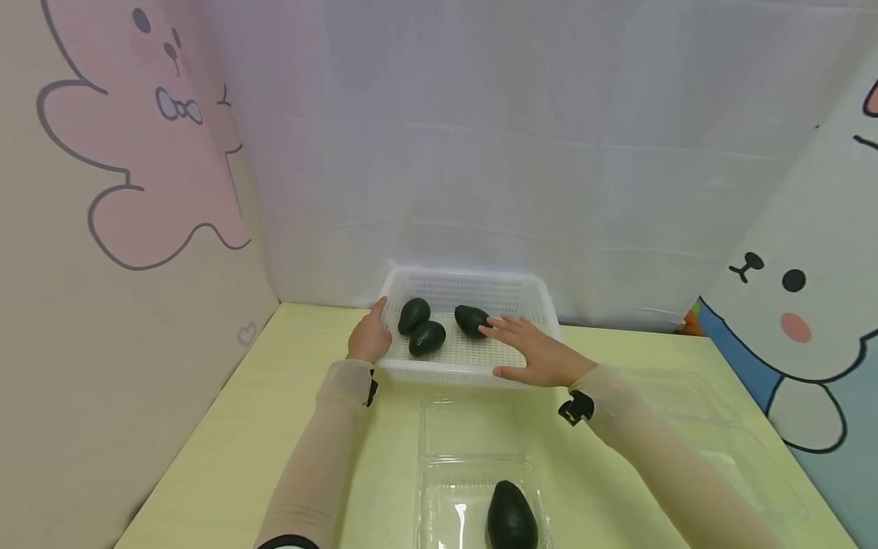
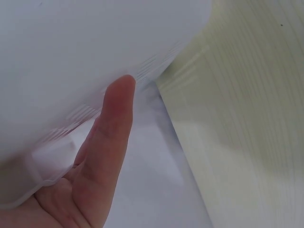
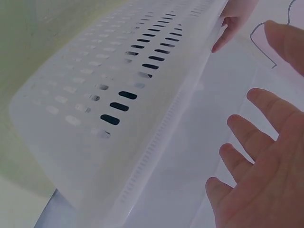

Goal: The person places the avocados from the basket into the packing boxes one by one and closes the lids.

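Note:
A white perforated plastic basket [image 1: 463,371] stands at the far side of the table. Inside it, two dark green avocados [image 1: 427,338] lie together on the left, and another avocado [image 1: 470,321] lies near the middle. My left hand [image 1: 369,335] holds the basket's left edge; in the left wrist view one straight finger [image 2: 118,114] lies along the outer wall, and the thumb is hidden. Over the basket's right side, my right hand [image 1: 542,354] has its fingers spread with nothing between them. Its fingertips overlap the middle avocado in the head view; contact is unclear.
Nearer me, an open clear plastic clamshell box [image 1: 439,476] holds one avocado [image 1: 511,518] on its right side. More clear plastic containers [image 1: 727,450] lie on the right of the pale yellow table [image 1: 226,450]. A white backdrop [image 1: 480,152] rises just behind the basket.

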